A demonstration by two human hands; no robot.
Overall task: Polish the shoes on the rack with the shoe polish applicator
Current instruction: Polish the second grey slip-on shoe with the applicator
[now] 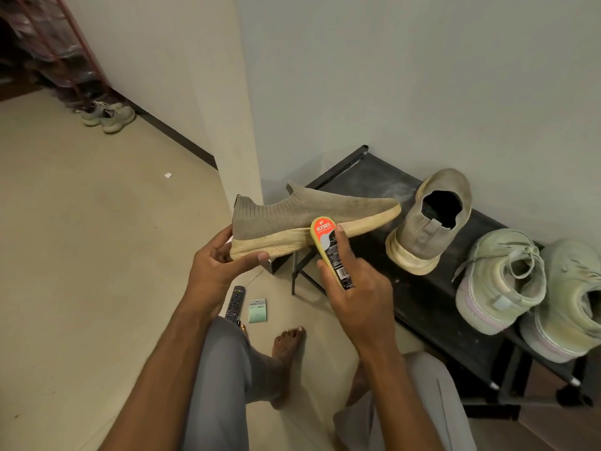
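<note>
My left hand (217, 265) grips the heel end of a tan knit slip-on shoe (302, 213), held sideways in the air with its cream sole toward me. My right hand (354, 291) holds a Kiwi shoe polish applicator (330, 252), its rounded orange-labelled end pressed against the shoe's sole near the middle. The matching tan shoe (429, 222) stands on the black shoe rack (432, 307) with its opening facing me. Two pale green lace-up sneakers (500, 281) sit further right on the rack.
A TV remote (235, 303) and a small green packet (257, 310) lie on the beige floor by my knees. My bare foot (286, 349) rests near them. Another pair of sneakers (109, 117) stands far left by the wall. A wall corner rises behind the held shoe.
</note>
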